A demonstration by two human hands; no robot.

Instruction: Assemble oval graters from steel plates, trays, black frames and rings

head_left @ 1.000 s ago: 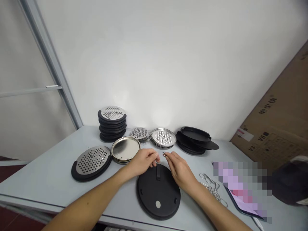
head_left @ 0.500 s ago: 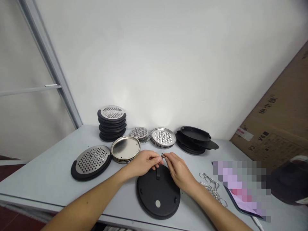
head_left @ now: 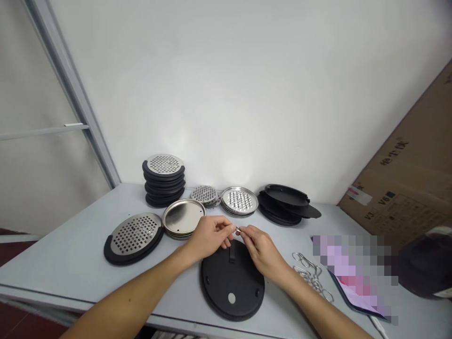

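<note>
My left hand (head_left: 215, 232) and my right hand (head_left: 259, 245) meet fingertip to fingertip, both pinching a small metal wire ring (head_left: 238, 230). Most of the ring is hidden by my fingers. Just below them a black round plate (head_left: 233, 282) lies on the table, with a short strap (head_left: 232, 252) near its far edge and a pale round spot near its close edge. Beyond my right forearm is a loose pile of bent wire loops (head_left: 312, 275), of similar metal.
A round grater in a black rim (head_left: 134, 238) lies left, beside stacked metal lids (head_left: 184, 216). Behind stand a grater stack (head_left: 164, 179), perforated discs (head_left: 205, 195), grater plates (head_left: 240, 201) and black trays (head_left: 286, 205). A phone (head_left: 360, 301) and cardboard box (head_left: 399, 188) are right.
The ring has turned between my fingertips and now shows more edge-on. My left hand has shifted slightly; the plate and the stacks stay put.
</note>
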